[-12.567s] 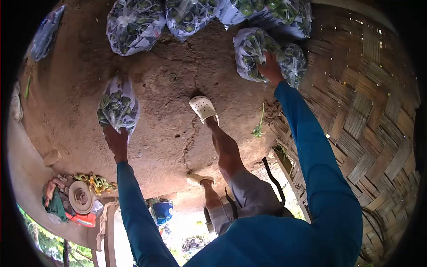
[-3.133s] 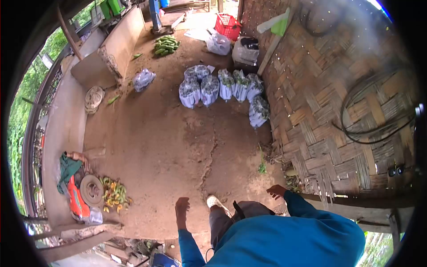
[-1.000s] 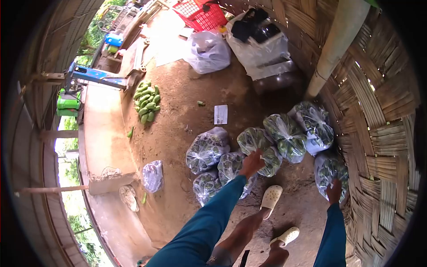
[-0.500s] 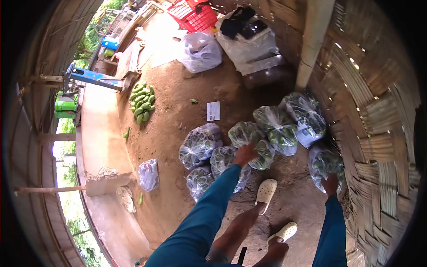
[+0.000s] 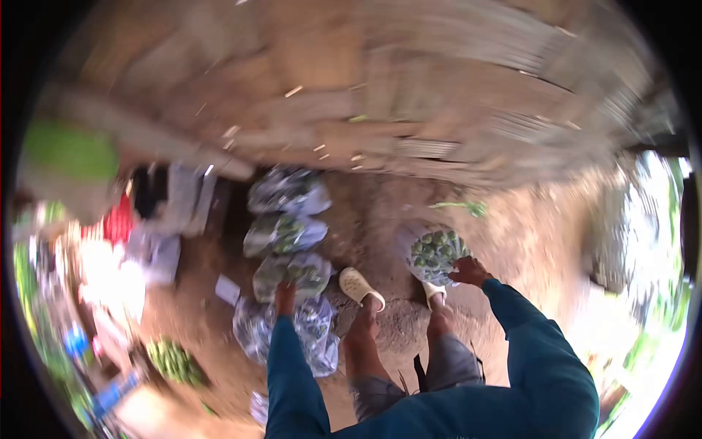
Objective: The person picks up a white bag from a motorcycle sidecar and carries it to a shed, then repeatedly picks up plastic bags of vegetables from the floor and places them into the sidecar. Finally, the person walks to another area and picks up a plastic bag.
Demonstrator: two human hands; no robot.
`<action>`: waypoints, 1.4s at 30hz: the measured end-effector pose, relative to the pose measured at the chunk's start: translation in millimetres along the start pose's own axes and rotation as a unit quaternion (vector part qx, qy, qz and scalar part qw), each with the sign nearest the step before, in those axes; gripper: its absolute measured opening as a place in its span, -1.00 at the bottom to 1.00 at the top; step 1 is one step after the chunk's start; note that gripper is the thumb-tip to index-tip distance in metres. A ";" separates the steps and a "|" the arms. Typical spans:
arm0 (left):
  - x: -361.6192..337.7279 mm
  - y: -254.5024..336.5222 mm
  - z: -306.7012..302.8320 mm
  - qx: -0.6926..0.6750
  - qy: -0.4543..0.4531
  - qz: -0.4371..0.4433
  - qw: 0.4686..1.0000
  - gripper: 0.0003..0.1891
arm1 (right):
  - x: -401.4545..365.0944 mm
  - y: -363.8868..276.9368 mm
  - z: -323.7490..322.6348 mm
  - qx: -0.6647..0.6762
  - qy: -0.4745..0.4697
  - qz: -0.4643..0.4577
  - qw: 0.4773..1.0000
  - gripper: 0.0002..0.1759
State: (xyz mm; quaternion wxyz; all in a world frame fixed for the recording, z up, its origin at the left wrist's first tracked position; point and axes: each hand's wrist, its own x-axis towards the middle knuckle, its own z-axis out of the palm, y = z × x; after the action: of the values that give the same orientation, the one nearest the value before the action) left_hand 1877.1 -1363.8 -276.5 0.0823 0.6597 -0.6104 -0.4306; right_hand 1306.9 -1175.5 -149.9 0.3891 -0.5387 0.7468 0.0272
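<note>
Above the floor (image 5: 373, 212), the right hand (image 5: 471, 271), clamped on a bag (image 5: 434, 252), should pinch gathered plastic, left hand (image 5: 285, 298) apart, grip unclear

We distinguish glossy, crinkled clear plastic bags (image 5: 291, 233), a rough, matt brown floor (image 5: 380, 201), smooth cream perforated clogs (image 5: 354, 284) and matt blue cloth sleeves (image 5: 294, 377).

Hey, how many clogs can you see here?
2. The left clog is on the left foot, in plain view. The right clog is on the right foot, partly hidden by the bag at the right hand. The picture's edges are blurred.
</note>
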 end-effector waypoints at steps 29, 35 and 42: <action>-374.9 505.6 284.1 0.191 -0.155 0.386 0.889 -0.59 | -700.9 390.9 176.7 0.633 0.177 0.455 0.601 -0.41; -419.4 647.4 471.6 0.093 -0.306 0.258 0.912 -0.56 | -751.6 445.2 168.8 0.728 0.230 0.444 0.469 -0.58; -440.0 761.7 742.7 0.126 -0.359 0.480 0.790 -0.59 | -821.9 536.0 131.6 0.820 0.321 0.422 0.215 -0.76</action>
State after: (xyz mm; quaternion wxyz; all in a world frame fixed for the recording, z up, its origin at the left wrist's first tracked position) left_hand 872.1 -852.3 -44.8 -0.0305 0.0838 -0.8830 -0.4609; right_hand 1032.9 -247.0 57.4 0.2740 0.5097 0.5348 -0.6157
